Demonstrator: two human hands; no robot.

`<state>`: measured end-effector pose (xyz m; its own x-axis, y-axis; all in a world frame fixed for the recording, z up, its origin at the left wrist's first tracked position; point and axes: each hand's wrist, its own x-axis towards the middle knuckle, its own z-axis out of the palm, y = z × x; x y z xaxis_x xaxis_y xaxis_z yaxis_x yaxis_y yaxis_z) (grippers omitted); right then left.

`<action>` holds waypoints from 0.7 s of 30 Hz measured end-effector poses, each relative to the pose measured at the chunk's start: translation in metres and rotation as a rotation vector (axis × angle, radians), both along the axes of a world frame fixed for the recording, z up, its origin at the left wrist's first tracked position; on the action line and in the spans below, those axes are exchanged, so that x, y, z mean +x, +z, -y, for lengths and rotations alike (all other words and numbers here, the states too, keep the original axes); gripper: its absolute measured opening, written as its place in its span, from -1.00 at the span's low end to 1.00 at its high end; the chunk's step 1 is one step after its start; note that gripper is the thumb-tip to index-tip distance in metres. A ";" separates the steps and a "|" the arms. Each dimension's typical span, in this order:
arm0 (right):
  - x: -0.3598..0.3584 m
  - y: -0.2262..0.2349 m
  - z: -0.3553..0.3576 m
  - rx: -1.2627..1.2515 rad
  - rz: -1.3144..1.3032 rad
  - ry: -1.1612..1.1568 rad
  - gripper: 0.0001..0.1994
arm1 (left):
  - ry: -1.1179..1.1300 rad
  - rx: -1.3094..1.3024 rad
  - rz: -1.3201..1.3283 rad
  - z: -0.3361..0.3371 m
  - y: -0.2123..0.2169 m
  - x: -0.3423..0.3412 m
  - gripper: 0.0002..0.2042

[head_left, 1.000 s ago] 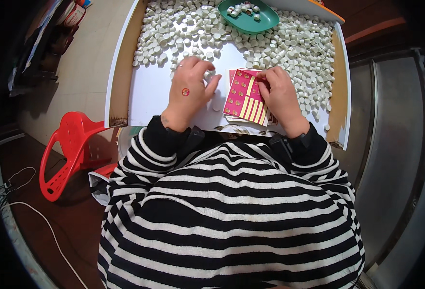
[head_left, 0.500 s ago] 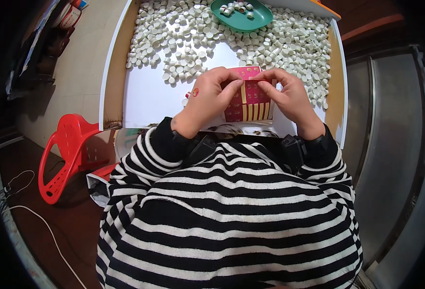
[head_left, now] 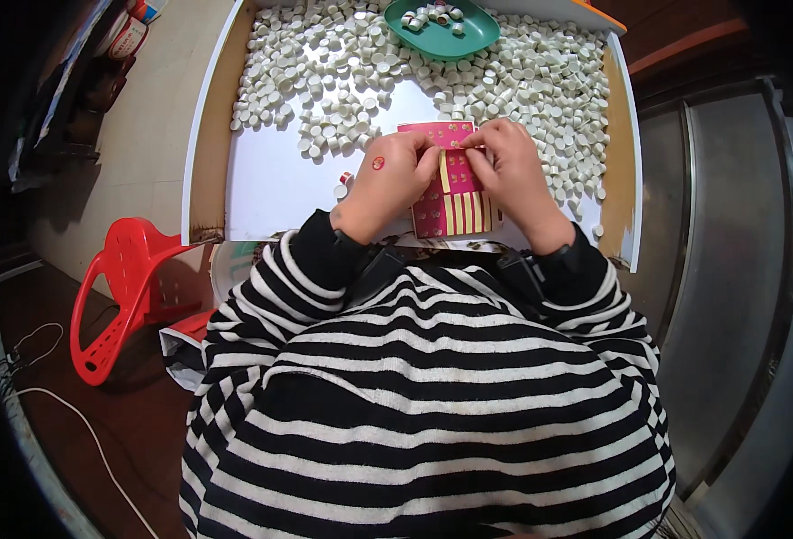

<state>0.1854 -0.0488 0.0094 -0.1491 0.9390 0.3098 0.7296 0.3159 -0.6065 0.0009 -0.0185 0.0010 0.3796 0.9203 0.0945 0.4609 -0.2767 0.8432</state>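
The person in the black-and-white striped top leans over the counter [head_left: 270, 180], a white surface framed by a low wooden rim. Both hands meet on a pink sheet [head_left: 455, 184] with rows of small dots and pale yellow strips, which lies flat on the counter right in front of the person. The left hand [head_left: 392, 175] rests on the sheet's left edge, fingers curled and pressing it down; a small red sticker sits on the back of that hand. The right hand [head_left: 509, 166] lies over the sheet's upper right part, thumb and forefinger pinched together at one of the dots near the top; whether anything is caught between them is too small to tell. A wide scatter of small white caps [head_left: 342, 54] covers the far half of the counter and runs down its right side. At the far edge sits a green oval tray [head_left: 468, 36] holding a few caps. A red plastic stool [head_left: 122, 296] stands on the floor to the person's left.
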 end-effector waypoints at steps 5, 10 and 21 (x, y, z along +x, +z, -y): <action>-0.008 -0.014 0.001 0.029 -0.039 0.027 -0.83 | 0.016 0.060 -0.038 -0.001 -0.004 0.005 -0.80; -0.008 -0.016 0.002 0.087 0.029 0.073 -0.83 | 0.026 0.054 -0.059 -0.002 -0.004 0.005 -0.80; -0.011 -0.018 0.004 0.127 0.050 0.084 -0.79 | 0.038 0.029 -0.097 -0.004 -0.007 0.006 -0.78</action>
